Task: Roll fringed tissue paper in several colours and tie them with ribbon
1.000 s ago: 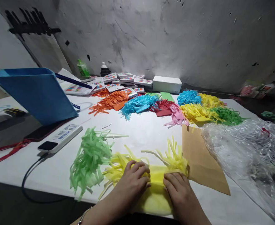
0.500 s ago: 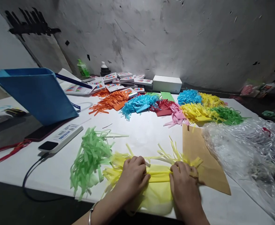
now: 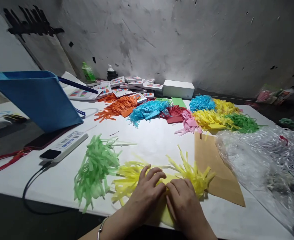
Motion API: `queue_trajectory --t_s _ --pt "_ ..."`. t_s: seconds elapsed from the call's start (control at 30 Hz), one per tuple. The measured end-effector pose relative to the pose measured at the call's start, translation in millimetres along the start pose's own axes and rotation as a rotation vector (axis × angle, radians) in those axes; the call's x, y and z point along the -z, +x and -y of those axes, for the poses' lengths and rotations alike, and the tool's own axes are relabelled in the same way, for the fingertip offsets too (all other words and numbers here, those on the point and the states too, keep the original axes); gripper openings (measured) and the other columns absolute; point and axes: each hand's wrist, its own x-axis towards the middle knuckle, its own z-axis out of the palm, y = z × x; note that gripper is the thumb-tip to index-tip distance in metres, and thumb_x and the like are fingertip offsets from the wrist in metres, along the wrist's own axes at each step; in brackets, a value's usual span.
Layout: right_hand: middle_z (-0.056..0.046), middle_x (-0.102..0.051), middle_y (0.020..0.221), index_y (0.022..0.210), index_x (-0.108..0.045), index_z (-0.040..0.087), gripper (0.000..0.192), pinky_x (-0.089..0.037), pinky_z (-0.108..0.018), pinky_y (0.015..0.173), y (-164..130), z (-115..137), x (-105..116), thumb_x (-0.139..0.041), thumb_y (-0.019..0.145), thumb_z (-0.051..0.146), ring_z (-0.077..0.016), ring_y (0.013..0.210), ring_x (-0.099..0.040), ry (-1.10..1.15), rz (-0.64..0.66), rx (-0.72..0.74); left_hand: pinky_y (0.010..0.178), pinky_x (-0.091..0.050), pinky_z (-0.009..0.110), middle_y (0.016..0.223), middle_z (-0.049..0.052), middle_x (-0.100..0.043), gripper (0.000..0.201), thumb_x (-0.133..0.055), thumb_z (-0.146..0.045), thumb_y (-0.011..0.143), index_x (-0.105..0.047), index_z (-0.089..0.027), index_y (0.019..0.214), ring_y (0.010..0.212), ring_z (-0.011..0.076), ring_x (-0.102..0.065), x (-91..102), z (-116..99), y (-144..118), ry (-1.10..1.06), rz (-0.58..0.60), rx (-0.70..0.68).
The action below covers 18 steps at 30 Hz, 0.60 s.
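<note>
Yellow tissue paper with fringed ends (image 3: 198, 178) lies at the table's front edge, under both hands. Its fringe spreads out to the left and right, while its plain middle is mostly hidden. My left hand (image 3: 148, 190) presses on the paper with thumb and bent fingers, its upper fingers slightly raised. Close beside it, almost touching, my right hand (image 3: 183, 198) has its fingers closed over the middle of the paper. To the left of the hands rests a light green fringed tissue bundle (image 3: 96, 170).
Tissue tassels in orange (image 3: 116, 108), blue, red, pink, yellow and green line the back, before small printed boxes (image 3: 123, 91) and a white box (image 3: 178, 89). Brown paper (image 3: 217, 173) and clear plastic (image 3: 257, 160) lie right. A white device (image 3: 65, 146) and blue folder (image 3: 40, 100) stand left.
My hands have come together over the middle of the yellow paper, the right one moving left. The flat yellow strip that showed between them is now mostly covered.
</note>
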Motion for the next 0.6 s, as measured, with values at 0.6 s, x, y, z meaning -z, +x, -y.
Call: queue_trajectory --t_s 0.6 --pt "-0.003 -0.062 0.082 0.076 -0.056 0.023 0.024 -0.035 -0.047 0.096 -27 -4 10 -0.045 0.097 0.018 -0.0227 0.083 -0.055 0.015 -0.036 -0.374 0.083 -0.038 0.043 0.095 0.005 -0.067 0.012 -0.060 -0.013 0.090 -0.064 -0.018 0.079 0.093 0.0253 -0.057 16.4 -10 16 0.118 0.446 0.314"
